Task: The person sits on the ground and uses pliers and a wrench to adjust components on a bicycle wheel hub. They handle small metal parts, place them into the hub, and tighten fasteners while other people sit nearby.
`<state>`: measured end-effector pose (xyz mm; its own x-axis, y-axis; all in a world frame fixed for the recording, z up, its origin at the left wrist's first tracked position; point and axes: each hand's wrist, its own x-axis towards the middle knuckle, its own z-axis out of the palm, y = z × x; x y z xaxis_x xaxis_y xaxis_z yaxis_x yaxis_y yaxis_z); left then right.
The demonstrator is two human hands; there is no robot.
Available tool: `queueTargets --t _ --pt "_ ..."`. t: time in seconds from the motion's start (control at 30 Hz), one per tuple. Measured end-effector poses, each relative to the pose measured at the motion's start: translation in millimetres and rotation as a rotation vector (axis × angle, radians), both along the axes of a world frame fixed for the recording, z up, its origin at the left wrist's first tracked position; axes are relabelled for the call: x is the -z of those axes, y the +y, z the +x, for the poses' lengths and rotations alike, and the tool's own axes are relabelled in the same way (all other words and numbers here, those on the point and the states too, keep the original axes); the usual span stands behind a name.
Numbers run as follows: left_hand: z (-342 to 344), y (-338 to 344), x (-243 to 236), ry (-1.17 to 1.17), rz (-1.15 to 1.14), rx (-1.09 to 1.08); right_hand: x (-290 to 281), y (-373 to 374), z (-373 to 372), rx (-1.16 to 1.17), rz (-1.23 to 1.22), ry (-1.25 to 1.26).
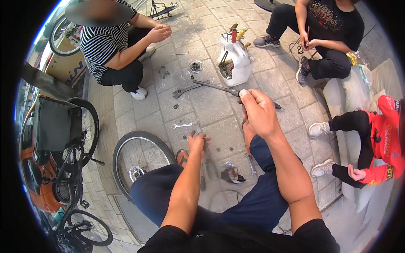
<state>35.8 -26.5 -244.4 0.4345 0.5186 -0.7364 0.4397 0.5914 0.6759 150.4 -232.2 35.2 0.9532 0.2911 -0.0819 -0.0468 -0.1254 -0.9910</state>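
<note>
One right hand [258, 110] is gripping a dark rod-like tool [213, 86] at twelve o'clock; the left hand [197, 144] is half curling, hold unclear. At eight o'clock an unmounted wheel [136, 172] is lying; work is seemingly remaining.

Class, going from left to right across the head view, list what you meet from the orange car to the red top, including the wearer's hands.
Orange car → bicycle wheel by the wearer's left knee → left hand → right hand → white shoes → red top.
</note>
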Motion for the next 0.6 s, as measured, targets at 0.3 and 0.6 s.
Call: queueTargets --t 0.3,0.6 --pt "1 16 -214 -0.406 0.452 0.617 3 12 -10 0.075 0.116 -0.062" --pt "-28 15 -261 -0.535 0.715 0.636 2 41 -21 0.020 0.140 -0.098"
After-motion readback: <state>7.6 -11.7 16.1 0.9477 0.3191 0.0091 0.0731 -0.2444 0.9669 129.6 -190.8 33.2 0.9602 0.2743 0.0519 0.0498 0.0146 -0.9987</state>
